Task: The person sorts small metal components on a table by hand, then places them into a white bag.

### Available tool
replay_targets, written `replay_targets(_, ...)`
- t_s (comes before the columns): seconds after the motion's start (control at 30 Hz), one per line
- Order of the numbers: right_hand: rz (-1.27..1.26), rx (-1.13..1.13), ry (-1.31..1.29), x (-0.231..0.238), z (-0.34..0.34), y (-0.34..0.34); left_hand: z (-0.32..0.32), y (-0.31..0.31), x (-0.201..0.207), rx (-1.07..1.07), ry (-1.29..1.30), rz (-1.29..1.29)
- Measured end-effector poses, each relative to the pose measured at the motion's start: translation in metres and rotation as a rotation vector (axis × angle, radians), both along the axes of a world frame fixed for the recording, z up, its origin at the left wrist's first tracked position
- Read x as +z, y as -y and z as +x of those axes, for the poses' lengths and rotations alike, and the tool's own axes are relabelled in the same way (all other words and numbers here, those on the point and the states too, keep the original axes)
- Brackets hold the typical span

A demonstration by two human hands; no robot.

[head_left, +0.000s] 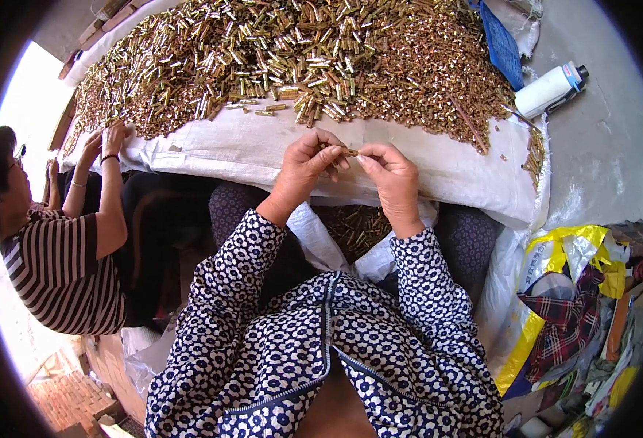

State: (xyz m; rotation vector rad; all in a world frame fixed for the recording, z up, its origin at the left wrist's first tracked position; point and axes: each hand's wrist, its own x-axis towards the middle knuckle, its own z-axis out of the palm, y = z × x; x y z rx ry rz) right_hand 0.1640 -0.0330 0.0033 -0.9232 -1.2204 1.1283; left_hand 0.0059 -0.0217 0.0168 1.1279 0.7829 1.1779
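Note:
Over the near edge of the white-covered table my left hand (307, 165) pinches a small brass-coloured metal sleeve (350, 152) between thumb and fingers. My right hand (394, 175) meets its other end with thumb and forefinger pressed together; whether it grips the sleeve or a tiny part on it is too small to tell. Beyond my hands lies a wide heap of shiny brass-coloured metal sleeves (263, 51). Smaller coppery metal pieces (431, 73) are piled to its right. Below my hands, between my knees, an open white sack (314, 233) holds more metal sleeves (354, 230).
On my left a person in a striped shirt (59, 270) works at the same table (226, 142). A white bottle (551, 91) lies at the right beside a blue plastic basket (500, 45). Yellow-and-white bags (518, 365) and a plaid cloth (566, 314) are at my right.

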Motion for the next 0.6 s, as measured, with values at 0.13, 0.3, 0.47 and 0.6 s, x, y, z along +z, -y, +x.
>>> replay_targets(0.13, 0.292, -0.119, 0.759, -0.002, 0.008, -0.008, 0.003, -0.010, -0.010, 0.020, -0.390, 0.135)
replay_targets(0.3, 0.295, -0.154, 0.954, 0.001, 0.023, -0.016, 0.026, -0.011, 0.007, -0.015, -0.973, 0.760)
replay_targets(0.47, 0.309, -0.446, 1.084, 0.007, 0.041, -0.040, 0.031, -0.013, 0.007, -0.035, -1.123, 0.791)
replay_targets(0.6, 0.331, -0.488, 1.266, -0.004, 0.044, -0.061, 0.033, -0.018, 0.005, -0.018, -1.096, 0.832)
